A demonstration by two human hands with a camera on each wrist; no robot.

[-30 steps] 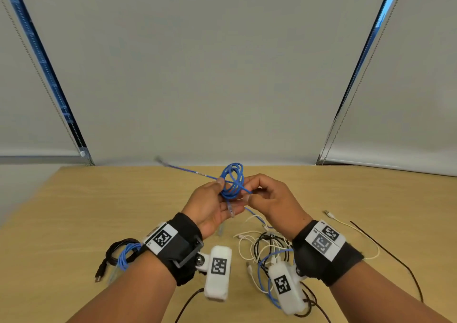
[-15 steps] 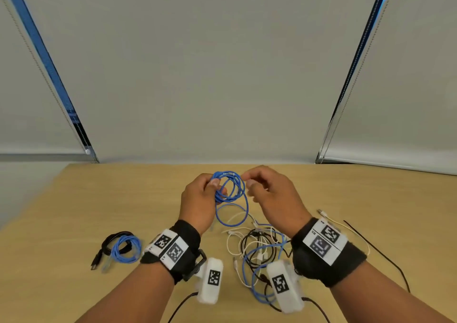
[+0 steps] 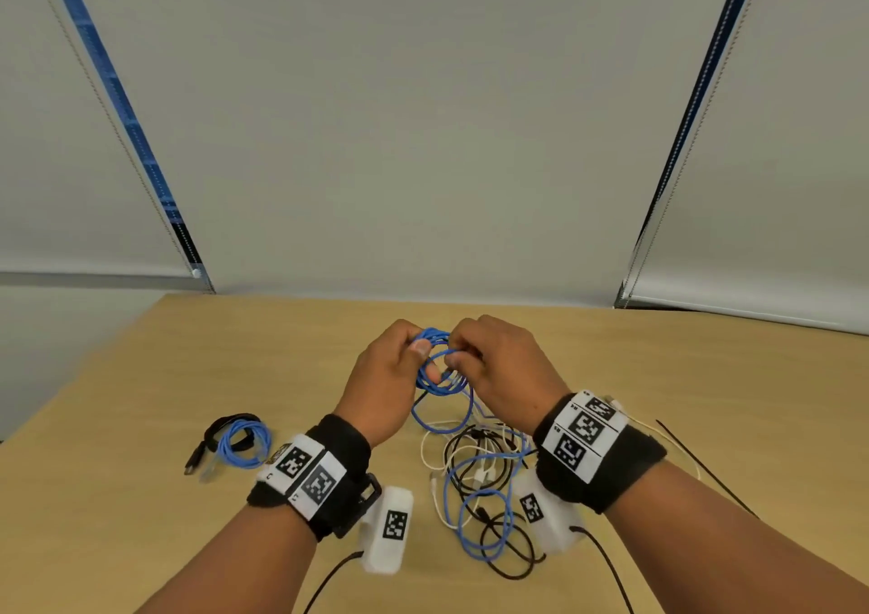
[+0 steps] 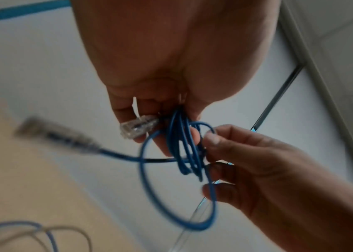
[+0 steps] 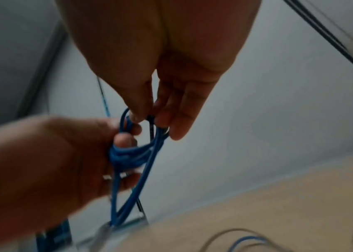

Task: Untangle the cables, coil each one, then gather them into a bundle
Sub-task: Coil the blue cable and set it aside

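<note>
Where both hands meet, blue cable (image 3: 439, 369) pinched, no readable writing

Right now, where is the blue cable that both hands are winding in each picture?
Head: the thin blue cable coil is at centre, between the left hand and right hand.
Left wrist: centre, hanging from the fingers.
Right wrist: centre-left, blurred.
Shared landmark: the tan wooden table.

Office-like room (roller blinds (image 3: 423, 120), wooden desk (image 3: 141, 378)).
</note>
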